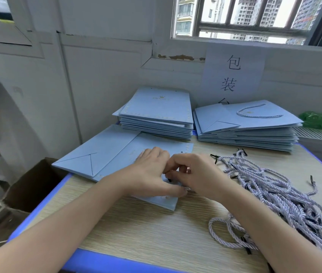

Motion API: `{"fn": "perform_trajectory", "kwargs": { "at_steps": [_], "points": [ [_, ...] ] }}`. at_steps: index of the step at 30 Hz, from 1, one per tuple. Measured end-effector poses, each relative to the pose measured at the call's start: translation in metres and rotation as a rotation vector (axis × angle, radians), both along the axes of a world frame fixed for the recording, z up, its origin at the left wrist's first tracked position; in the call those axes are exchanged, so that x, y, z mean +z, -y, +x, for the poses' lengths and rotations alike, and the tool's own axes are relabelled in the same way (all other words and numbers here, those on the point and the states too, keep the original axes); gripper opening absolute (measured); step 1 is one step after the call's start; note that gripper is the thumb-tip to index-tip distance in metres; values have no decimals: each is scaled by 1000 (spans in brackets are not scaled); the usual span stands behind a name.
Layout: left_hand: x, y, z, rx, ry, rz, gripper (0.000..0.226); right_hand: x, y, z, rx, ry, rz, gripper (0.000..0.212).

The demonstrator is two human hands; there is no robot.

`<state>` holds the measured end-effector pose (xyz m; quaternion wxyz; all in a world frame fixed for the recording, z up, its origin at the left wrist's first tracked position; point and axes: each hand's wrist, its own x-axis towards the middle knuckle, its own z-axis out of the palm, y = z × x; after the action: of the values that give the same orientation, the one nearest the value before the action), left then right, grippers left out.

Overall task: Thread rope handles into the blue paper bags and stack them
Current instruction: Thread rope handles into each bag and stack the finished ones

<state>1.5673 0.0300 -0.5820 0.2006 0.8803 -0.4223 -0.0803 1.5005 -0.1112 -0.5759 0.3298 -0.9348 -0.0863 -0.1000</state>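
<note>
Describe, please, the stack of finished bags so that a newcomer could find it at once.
Start at the window and drop to the white paper sign taped beneath it. Directly below the sign, at the table's far right, lies the finished stack. Unlike the neighbouring stack to its left, its top bag carries a threaded rope handle.

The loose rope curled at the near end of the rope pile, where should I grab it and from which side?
Judging from its pose, pinch the loose rope on its open curl, coming from the left over bare table. That loop lies clear of the rope pile, while its black-tipped end runs under the right forearm and into the tangle, so pulling there might drag other ropes along.
</note>
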Motion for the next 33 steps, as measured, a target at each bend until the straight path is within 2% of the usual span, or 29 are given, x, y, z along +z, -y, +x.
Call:
{"fn": "perform_trajectory", "kwargs": {
  "at_steps": [4, 10, 13, 15, 17, 20, 23, 25, 28, 33],
  "points": [
    [3, 1, -1, 17, -36, 2, 49, 1, 0, -1, 66, 34, -165, 16],
    [8, 0, -1, 26, -103, -1, 48, 12, 9, -7, 114, -27, -187, 28],
    [12, 0, -1, 65, -124, -105, 39, 15, 14, -9, 49, 84, -224, 32],
    [16, -3, 1, 111, -139, -200, 34, 18, 20, -12, -44, 197, -130, 27],
    [19, -6, 3, 145, -147, -280, 35, 22, 26, -13, -143, 209, 24, 20],
    [20, -8, 3, 163, -121, -311, 32, 21, 23, -11, -161, -1, 71, 15],
    [21, -7, 2, 150, -117, -325, 29, 11, 6, -9, -101, -173, 115, 24],
    [23, -7, 0, 141, -121, -331, 27, 8, 0, -8, -96, -205, 220, 30],
    [21, -8, 0, 127, -119, -349, 31, 7, 0, -6, -106, -235, 387, 18],
    [18, -8, 2, 136, -107, -329, 30, 3, 0, -5, -103, -271, 449, 17]
  ]
}}
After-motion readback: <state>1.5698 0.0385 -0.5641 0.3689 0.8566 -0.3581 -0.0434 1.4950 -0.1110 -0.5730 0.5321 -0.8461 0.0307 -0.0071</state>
